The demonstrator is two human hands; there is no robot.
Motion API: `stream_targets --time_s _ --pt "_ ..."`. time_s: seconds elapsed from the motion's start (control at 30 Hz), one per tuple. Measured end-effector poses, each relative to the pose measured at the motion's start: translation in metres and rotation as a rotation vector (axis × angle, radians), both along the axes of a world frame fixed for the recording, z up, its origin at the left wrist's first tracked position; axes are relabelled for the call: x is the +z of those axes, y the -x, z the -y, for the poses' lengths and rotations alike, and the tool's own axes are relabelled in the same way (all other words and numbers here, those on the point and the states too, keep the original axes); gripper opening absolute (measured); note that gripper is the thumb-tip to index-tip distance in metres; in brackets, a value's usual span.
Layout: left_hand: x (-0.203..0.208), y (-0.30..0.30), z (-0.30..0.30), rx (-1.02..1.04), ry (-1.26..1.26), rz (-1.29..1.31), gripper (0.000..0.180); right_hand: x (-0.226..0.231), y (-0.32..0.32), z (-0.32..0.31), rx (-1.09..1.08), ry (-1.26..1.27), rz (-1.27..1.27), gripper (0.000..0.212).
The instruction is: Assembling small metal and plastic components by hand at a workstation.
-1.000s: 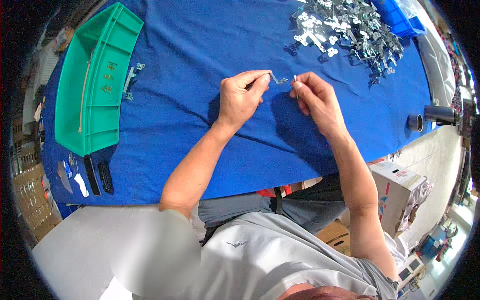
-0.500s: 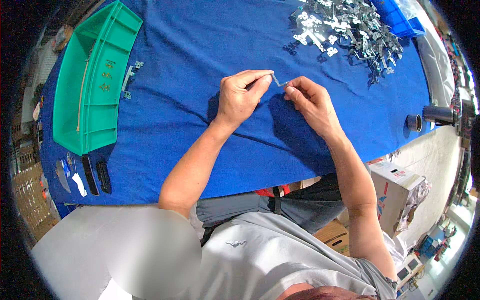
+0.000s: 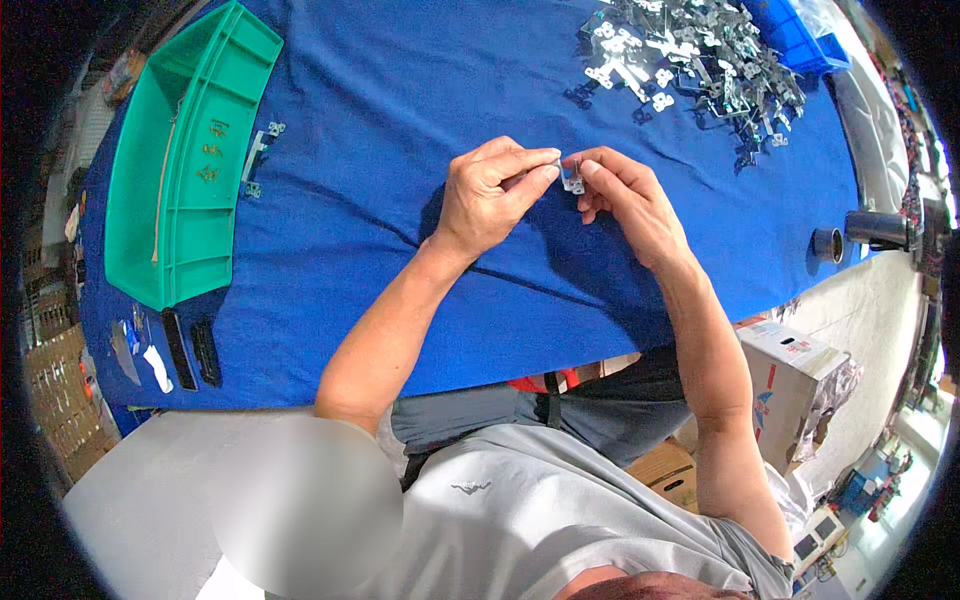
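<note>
Above the blue cloth, a small silvery metal bracket (image 3: 574, 184) is held between my two hands. My left hand (image 3: 490, 195) pinches one end of it between thumb and forefinger. The fingers of my right hand (image 3: 628, 197) are closed on its other end, where a flat plate with holes shows below the fingertips. A similar metal bracket (image 3: 258, 160) lies on the cloth beside the green bin. Parts of the held bracket are hidden behind my fingertips.
At far right lies a heap of metal brackets (image 3: 715, 65), next to a blue bin (image 3: 830, 52). The green bin (image 3: 185, 255) on the left has several small brassy marks on its wall. Dark cylinders (image 3: 878, 230) stand at the right edge; black strips (image 3: 206, 353) lie at near left.
The bracket has turned, so its holed plate now shows by my right fingers. My right hand has shifted its grip and moved slightly; my left hand has moved slightly right.
</note>
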State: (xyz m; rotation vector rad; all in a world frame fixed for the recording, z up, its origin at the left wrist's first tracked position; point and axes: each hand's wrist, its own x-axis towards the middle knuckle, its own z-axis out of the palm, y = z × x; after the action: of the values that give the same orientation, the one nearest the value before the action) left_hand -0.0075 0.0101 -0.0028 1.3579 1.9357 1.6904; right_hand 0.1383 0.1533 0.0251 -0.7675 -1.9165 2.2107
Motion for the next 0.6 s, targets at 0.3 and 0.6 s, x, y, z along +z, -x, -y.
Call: stream_targets --time_s 0.3,0.6 --pt "0.002 -0.002 0.0 -0.076 0.037 -0.026 0.017 -0.008 0.001 0.001 -0.162 -0.167 -0.109 0.021" --pt "-0.003 -0.003 -0.002 0.158 0.012 0.244 0.013 0.002 -0.003 0.006 -0.062 -0.222 0.028 0.022"
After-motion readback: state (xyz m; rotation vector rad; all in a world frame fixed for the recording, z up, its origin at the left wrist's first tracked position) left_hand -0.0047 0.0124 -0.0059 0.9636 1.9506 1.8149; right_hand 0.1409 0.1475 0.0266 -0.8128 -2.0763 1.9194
